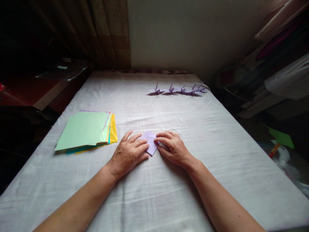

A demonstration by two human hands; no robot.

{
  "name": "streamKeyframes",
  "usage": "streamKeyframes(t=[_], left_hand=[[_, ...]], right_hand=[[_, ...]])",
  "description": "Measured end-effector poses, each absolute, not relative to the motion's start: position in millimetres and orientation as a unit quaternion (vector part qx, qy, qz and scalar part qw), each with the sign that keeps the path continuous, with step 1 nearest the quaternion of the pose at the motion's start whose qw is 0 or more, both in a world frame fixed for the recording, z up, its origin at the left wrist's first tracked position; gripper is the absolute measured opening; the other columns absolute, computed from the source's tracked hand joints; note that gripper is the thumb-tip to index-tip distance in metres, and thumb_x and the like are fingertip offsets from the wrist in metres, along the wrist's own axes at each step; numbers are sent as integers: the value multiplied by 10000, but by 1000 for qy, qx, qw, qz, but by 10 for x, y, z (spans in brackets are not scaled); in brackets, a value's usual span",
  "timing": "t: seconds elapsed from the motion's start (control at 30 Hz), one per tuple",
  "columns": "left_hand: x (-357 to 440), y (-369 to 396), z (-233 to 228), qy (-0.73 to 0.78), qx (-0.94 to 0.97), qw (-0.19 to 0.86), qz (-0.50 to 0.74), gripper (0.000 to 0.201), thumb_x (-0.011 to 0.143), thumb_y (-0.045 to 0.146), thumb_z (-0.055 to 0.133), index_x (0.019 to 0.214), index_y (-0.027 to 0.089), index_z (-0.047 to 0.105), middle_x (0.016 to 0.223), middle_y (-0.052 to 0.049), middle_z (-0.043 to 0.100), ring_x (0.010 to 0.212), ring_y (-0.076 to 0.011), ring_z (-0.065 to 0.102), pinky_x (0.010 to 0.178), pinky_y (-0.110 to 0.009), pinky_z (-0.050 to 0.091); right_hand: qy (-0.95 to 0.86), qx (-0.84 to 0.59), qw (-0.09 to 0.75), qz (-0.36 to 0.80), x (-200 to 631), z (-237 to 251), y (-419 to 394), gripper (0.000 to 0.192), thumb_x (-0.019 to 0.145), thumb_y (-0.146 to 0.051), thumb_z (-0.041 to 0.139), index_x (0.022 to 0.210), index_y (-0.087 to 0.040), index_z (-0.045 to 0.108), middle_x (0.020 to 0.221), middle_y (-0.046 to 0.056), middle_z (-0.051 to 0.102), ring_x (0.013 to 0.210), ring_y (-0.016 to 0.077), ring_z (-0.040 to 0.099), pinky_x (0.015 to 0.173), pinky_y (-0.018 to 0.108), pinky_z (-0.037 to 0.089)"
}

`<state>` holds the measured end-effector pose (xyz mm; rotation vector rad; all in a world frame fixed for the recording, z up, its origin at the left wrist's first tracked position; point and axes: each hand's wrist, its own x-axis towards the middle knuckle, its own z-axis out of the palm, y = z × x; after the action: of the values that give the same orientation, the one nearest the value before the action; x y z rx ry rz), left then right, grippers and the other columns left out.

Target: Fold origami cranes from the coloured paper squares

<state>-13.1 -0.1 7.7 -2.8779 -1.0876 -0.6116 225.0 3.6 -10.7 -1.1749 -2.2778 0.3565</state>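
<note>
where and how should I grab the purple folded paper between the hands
Probably pinch the purple folded paper at its near corner, coming from the near side: it looks flat, and that corner shows uncovered, while the left hand and right hand cover its sides.

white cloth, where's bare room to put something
Free: white cloth right of the right hand, and between paper stack and purple cranes. Crowded: among the cranes, and around the purple paper between that hand and the left hand.
</note>
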Motion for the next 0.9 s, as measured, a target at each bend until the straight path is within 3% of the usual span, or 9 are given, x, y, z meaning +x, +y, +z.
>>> streamKeyframes(t=[0.17, 0.33, 0.47, 0.67, 0.9], left_hand=[[-50, -38, 105, -308, -924, 78, -214, 144, 965, 280, 538, 956, 216, 666, 897, -1, 718, 869, -185, 616, 900, -366, 426], [-103, -103, 117, -310, -920, 111, -211, 173, 979, 174, 473, 987, 197, 644, 891, -12, 709, 773, -174, 588, 775, -333, 417], [-119, -138, 93, -331, -917, 99, -200, 156, 973, 199, 486, 944, 192, 639, 878, -12, 706, 754, -182, 587, 745, -337, 407], [-64, -140, 122, -350, -912, 78, -200, 243, 948, 425, 541, 962, 204, 643, 881, -16, 702, 796, -193, 606, 786, -350, 400], [-21, -132, 169, -348, -917, 108, -163, 242, 981, 301, 492, 811, 207, 637, 732, 3, 655, 672, -167, 564, 722, -340, 371]], right_hand=[[-847, -437, 280, 113, 2210, -139, 41, 186, 890, -230, 610, 1055, -261, 689, 1107, 57, 682, 1016, 211, 600, 922, 397, 428], [-851, -431, 276, 113, 2210, -120, 8, 179, 895, -264, 617, 1059, -255, 687, 1097, 60, 678, 1001, 213, 595, 903, 393, 430], [-851, -439, 268, 111, 2202, -108, -5, 203, 860, -253, 659, 1060, -271, 693, 1109, 52, 669, 1012, 217, 589, 908, 396, 423], [-840, -460, 268, 106, 2170, -125, 5, 168, 880, -260, 635, 1031, -263, 708, 1078, 57, 678, 992, 220, 590, 901, 397, 424], [-844, -454, 255, 129, 2175, -63, -14, 218, 859, -277, 660, 1073, -257, 695, 1113, 60, 669, 1020, 223, 584, 932, 399, 412]])
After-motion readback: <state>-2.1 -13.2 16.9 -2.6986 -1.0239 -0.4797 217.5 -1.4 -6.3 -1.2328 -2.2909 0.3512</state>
